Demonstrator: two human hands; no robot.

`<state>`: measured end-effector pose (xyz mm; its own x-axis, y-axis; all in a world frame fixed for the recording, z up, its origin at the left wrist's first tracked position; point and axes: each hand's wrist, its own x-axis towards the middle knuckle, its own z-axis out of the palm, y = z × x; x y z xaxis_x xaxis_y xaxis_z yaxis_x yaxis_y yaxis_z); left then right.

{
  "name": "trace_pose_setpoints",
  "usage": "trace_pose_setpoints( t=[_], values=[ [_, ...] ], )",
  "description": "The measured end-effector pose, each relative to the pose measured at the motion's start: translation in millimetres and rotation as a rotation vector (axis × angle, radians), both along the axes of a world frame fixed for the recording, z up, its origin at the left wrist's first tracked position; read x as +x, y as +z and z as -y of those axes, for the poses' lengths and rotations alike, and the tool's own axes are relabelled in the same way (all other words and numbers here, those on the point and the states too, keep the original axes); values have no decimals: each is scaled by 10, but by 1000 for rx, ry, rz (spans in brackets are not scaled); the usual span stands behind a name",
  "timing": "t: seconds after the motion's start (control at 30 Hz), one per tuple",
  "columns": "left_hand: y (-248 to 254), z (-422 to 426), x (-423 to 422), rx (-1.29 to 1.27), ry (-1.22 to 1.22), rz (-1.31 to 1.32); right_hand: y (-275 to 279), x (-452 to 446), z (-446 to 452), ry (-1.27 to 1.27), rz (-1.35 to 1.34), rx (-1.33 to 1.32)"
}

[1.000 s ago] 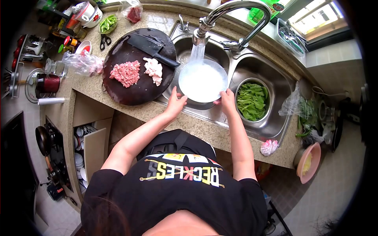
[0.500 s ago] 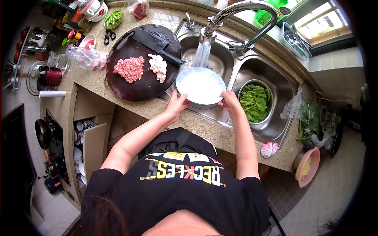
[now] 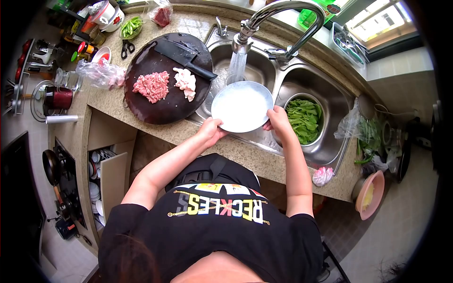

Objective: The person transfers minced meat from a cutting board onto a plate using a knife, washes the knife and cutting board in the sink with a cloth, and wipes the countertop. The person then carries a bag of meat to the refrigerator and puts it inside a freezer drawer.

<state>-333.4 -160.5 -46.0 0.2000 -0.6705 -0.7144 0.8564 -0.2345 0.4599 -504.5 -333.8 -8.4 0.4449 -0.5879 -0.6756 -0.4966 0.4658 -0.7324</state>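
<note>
Both of my hands grip the rim of a round, pale bowl (image 3: 242,106) over the near edge of the left sink basin. My left hand (image 3: 212,131) closes on its lower left rim, and my right hand (image 3: 279,121) on the right rim. The inside looks whitish; whether that is cloudy water or the bare surface I cannot tell. Just beyond the bowl, water runs from the tall faucet (image 3: 241,43) into the left basin (image 3: 262,70). To the right of my right hand, leafy greens (image 3: 303,121) sit in a round metal pot in the other basin.
Left of the sink lies a round dark chopping board (image 3: 155,111) with minced meat (image 3: 152,87), pale fatty pieces (image 3: 185,83) and a black cleaver (image 3: 184,57). Scissors (image 3: 127,48) and a plastic bag (image 3: 100,74) lie beyond it. A pink bowl (image 3: 370,195) stands at the right counter end.
The bowl now tips more toward me, showing more of its inside, and sits slightly lower. My hands moved with it. Water still runs. The whole view has shifted slightly.
</note>
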Motion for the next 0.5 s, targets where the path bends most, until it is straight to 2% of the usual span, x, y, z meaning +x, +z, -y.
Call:
trace_pose_setpoints(
  t=[0.1,0.17,0.2,0.3,0.37,0.43,0.5],
  values=[
    [-147,17,14,41,-21,-21,184,-13,6,-9,-19,-149],
    [-260,52,52,93,-32,-20,333,-28,25,85,-110,-387],
    [-244,72,63,101,-34,-26,360,-48,14,79,-114,-391],
    [-173,147,121,105,-93,34,434,-115,-25,185,-233,-1195],
    [-128,258,172,91,-112,29,773,-88,-89,193,-305,-1096],
    [-59,416,221,19,-156,78,971,-110,-120,309,-476,-1153],
    [-16,616,263,-28,-184,81,1052,-175,-123,310,-523,-1232]
  ],
)
